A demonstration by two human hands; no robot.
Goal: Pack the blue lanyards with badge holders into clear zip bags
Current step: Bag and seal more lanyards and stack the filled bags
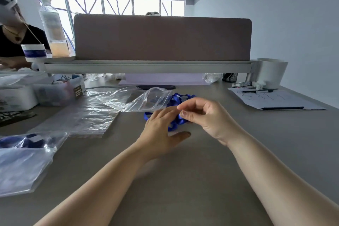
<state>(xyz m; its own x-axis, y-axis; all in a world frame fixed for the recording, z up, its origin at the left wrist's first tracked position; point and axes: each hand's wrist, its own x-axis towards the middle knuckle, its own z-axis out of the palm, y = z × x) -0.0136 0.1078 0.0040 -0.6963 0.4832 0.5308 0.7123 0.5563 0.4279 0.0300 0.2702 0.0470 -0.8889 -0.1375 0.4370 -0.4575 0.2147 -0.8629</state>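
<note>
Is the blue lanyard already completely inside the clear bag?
No, much of the lanyard lies outside the bag, where the right hand pinches it.

Both bare forearms are stretched forward and drawn toward each other, the left entering from 7 o'clock and the right from 5 o'clock. The left hand [159, 132] is held palm down, with its fingers [165, 113] straight and pointed toward 1 o'clock and the thumb splayed toward 3 o'clock. The right hand [203, 117] is set just at 2 o'clock of the left, wrist bent inward, fingers curled toward 9 o'clock. Its thumb and forefinger are closed in a pinch on the blue lanyard [180, 97].
</note>
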